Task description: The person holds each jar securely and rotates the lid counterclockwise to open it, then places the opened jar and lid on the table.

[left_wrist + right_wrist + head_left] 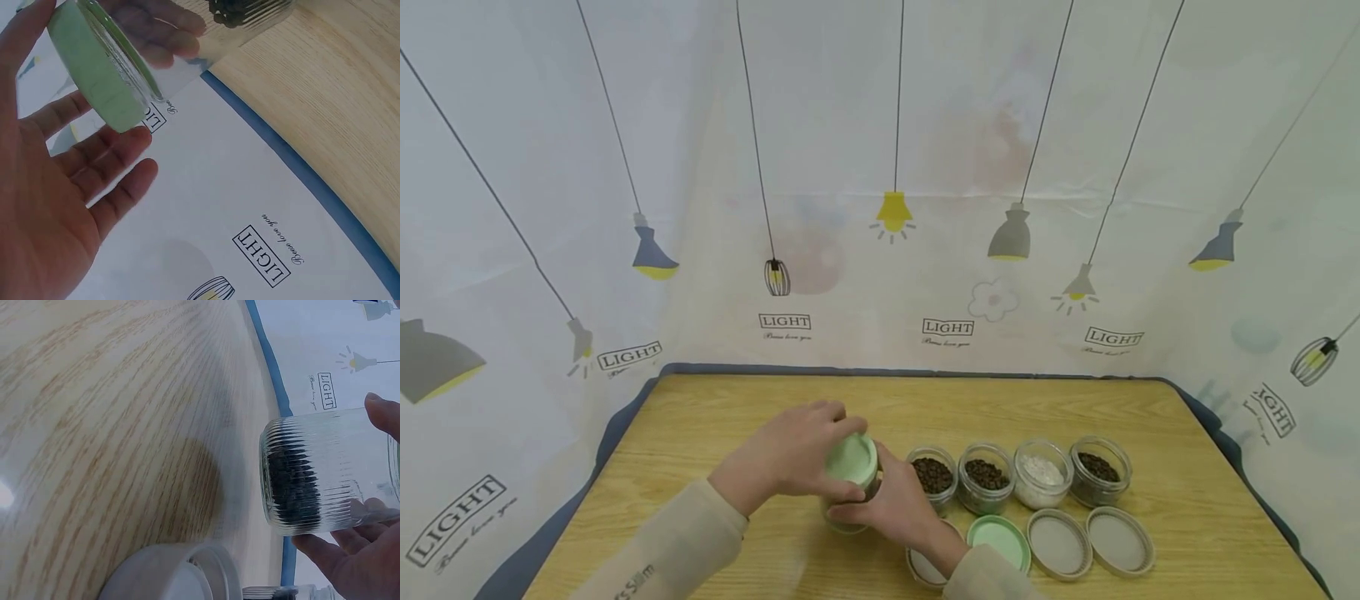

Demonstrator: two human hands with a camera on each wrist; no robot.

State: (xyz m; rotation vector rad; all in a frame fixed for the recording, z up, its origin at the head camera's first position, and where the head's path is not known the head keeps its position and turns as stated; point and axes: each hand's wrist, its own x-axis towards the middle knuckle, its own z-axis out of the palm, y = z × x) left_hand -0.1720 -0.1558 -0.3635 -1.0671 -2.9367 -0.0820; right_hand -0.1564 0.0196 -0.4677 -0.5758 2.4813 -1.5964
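Note:
Over the table's middle, a ribbed glass jar (337, 465) with dark beans (290, 481) in its base is held by both hands. My left hand (790, 450) grips its pale green lid (852, 458) from the left, fingers and thumb around the rim. That lid (94, 65) sits on the jar's mouth in the left wrist view. My right hand (898, 504) holds the glass body below the lid, thumb on one side and fingers on the other. The jar is raised off the wood in the right wrist view.
To the right stand several open glass jars, most with coffee beans (987, 475), one with white granules (1042, 471). Before them lie loose lids: a green lid (1000, 540) and pale lids (1120, 542). A printed white curtain (865, 283) surrounds the wooden table (715, 408).

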